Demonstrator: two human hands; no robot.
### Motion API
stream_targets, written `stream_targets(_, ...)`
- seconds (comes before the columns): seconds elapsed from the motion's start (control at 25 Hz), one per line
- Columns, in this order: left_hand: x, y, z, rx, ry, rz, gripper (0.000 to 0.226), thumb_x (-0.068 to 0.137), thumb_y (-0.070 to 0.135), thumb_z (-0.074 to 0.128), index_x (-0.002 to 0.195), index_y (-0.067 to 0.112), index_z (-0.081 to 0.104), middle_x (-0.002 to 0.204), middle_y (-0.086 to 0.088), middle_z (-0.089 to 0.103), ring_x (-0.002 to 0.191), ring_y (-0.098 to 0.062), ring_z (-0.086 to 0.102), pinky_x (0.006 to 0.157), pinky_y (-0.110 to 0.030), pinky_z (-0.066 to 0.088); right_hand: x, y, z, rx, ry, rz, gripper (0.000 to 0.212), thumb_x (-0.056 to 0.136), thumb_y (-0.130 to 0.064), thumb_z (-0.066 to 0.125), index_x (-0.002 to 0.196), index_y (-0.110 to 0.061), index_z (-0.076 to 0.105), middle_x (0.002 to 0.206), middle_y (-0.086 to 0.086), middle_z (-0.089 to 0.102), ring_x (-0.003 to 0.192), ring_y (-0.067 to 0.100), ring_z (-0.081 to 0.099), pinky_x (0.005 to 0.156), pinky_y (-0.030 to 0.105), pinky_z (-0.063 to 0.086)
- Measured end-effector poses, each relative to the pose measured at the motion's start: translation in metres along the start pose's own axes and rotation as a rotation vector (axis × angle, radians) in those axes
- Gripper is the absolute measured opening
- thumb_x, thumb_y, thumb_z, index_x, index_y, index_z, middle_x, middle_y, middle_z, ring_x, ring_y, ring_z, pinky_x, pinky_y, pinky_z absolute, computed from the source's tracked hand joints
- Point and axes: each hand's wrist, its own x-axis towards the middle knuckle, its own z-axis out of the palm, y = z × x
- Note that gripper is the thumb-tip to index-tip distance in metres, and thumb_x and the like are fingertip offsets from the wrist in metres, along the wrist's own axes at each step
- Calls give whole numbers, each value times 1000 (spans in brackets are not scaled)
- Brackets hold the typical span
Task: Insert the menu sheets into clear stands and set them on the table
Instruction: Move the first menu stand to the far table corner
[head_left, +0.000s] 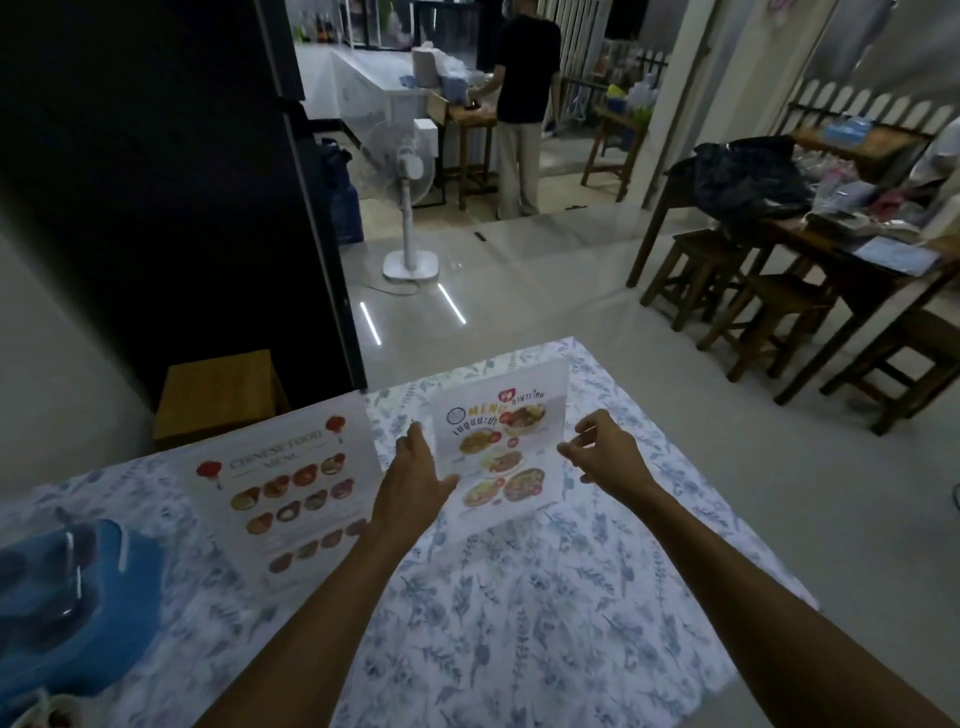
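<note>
Near the frame's centre, a Thai menu stand (501, 447) was seen upright on the floral tablecloth (519, 613). Its left edge was touched by the left hand (413, 480), fingers extended and flat against it. The right hand (602, 449) was held just beside the right edge, fingers loosely curled, gripping nothing. A Chinese food menu stand (291, 499) was placed left of centre.
</note>
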Motion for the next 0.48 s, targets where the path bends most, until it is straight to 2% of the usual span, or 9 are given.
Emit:
stream_targets(0.08, 11, -6, 15, 25, -42, -65, 92, 83, 36, 77, 150, 5, 23, 143, -19, 45, 126, -33, 52, 95, -39, 48, 19, 20, 6, -19, -57, 65, 60, 78, -30, 81, 123, -12, 44, 110, 11, 63, 86, 22, 67, 64, 37, 61)
stream_targets(0.2, 27, -15, 31, -4, -92, -154, 73, 75, 36, 84, 134, 9, 49, 125, -12, 65, 107, -27, 66, 82, -38, 56, 53, 43, 21, -114, -202, 62, 84, 73, -28, 85, 139, -11, 35, 130, 18, 58, 106, 29, 64, 72, 37, 57)
stream_targets(0.24, 28, -16, 33, -16, -107, -188, 67, 73, 33, 86, 129, 11, 56, 120, -9, 70, 101, -24, 68, 78, -35, 57, 61, 49, 26, -135, -258, 41, 83, 75, -27, 84, 140, -11, 36, 132, 18, 58, 108, 30, 64, 75, 37, 57)
stream_targets(0.32, 33, -18, 41, -15, -107, -245, 58, 69, 32, 89, 120, 14, 67, 112, -5, 74, 94, -19, 70, 74, -31, 57, 79, 64, 30, -148, -357, -24, 66, 81, -25, 78, 137, -14, 45, 130, 15, 62, 106, 27, 65, 81, 37, 56)
stream_targets(0.4, 45, -14, 48, 11, -78, -249, 50, 68, 32, 89, 112, 14, 73, 107, -4, 76, 89, -16, 72, 71, -27, 57, 97, 74, 25, -182, -414, -118, 44, 88, -24, 71, 130, -19, 60, 127, 9, 68, 104, 21, 66, 87, 35, 55)
stream_targets(0.48, 60, -1, 52, 9, -58, -248, 46, 69, 30, 89, 108, 12, 76, 104, -3, 77, 83, -13, 71, 65, -20, 52, 119, 77, 12, -225, -461, -181, 33, 90, -25, 68, 124, -21, 67, 122, 5, 72, 102, 17, 66, 89, 33, 54)
